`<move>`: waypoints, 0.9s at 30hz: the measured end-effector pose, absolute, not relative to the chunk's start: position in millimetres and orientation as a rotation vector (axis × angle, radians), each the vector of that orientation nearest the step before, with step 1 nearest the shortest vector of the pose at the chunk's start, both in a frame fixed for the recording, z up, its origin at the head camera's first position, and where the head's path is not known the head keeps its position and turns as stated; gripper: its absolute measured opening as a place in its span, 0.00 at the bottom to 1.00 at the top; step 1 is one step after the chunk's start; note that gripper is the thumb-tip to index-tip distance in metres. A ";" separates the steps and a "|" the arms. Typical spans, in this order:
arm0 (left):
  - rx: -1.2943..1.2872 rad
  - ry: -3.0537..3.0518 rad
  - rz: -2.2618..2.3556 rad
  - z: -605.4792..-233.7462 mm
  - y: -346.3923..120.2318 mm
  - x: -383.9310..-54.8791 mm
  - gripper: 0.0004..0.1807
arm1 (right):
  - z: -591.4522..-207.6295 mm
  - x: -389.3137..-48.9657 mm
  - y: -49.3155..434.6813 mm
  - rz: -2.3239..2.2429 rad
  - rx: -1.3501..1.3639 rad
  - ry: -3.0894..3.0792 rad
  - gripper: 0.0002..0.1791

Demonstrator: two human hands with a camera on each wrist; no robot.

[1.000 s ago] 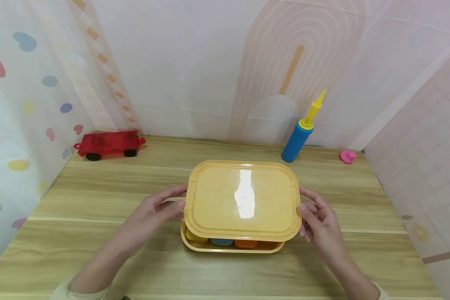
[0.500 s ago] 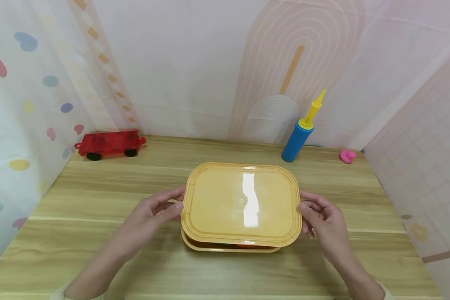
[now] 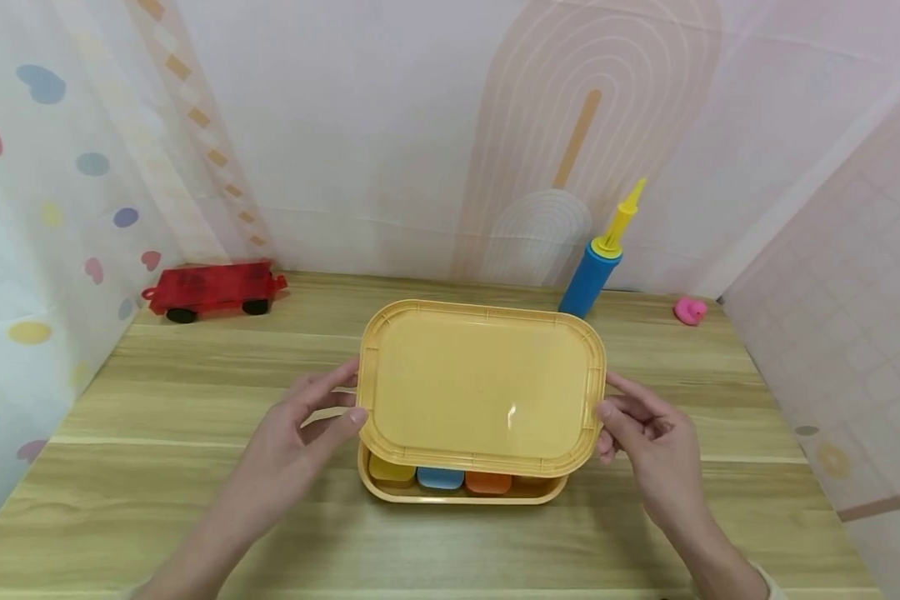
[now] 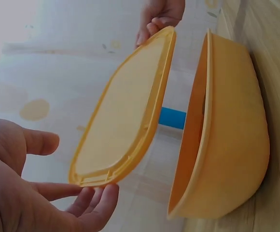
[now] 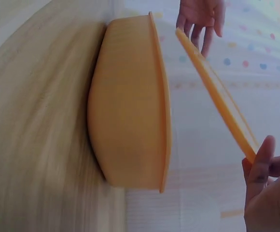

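Note:
A yellow plastic lid (image 3: 487, 387) is held tilted above a matching yellow box (image 3: 465, 500), with a gap between them in both wrist views. My right hand (image 3: 648, 442) pinches the lid's right end between thumb and fingers. At the left end, the fingertips of my left hand (image 3: 292, 437) support the lid's edge; its thumb (image 4: 41, 141) stands apart from the lid in the left wrist view. Below the lid's near edge, yellow (image 3: 392, 469), blue (image 3: 440, 477) and orange (image 3: 489, 482) pieces show inside the box. The lid hides the rest of the contents.
On the wooden table (image 3: 195, 467), a red toy wagon base (image 3: 213, 290) lies at the back left. A blue and yellow hand pump (image 3: 596, 267) leans at the back wall, beside a pink toy duck (image 3: 691, 311) further right. Patterned cloth hangs around.
The lid first came down nearly over the box, covering the pieces. Now both hands have raised and tilted it again, and the coloured pieces show.

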State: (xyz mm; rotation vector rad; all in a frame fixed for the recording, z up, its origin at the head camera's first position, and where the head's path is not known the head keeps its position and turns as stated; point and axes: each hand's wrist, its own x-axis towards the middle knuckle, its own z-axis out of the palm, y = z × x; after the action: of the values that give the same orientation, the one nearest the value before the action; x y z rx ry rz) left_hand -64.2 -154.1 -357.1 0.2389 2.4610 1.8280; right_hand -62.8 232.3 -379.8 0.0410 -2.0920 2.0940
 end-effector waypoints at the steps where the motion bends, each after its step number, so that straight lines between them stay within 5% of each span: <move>1: 0.237 2.469 1.846 -356.1 -152.6 -62.8 0.33 | -378.6 -62.7 231.3 2.097 0.034 -2.076 0.18; 16: 0.272 2.434 2.039 -350.4 -139.9 -46.6 0.28 | -383.8 -66.5 224.6 2.122 0.497 -1.845 0.23; 27: 0.381 2.171 2.330 -361.9 -141.6 -44.4 0.25 | -380.1 -64.4 222.9 2.127 0.357 -1.902 0.25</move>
State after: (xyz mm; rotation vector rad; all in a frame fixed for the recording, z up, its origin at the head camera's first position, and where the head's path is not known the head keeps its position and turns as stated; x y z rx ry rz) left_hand -44.4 -141.6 -361.9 0.3811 2.1712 2.3295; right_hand -64.4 222.9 -380.1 0.3572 -1.9025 2.1270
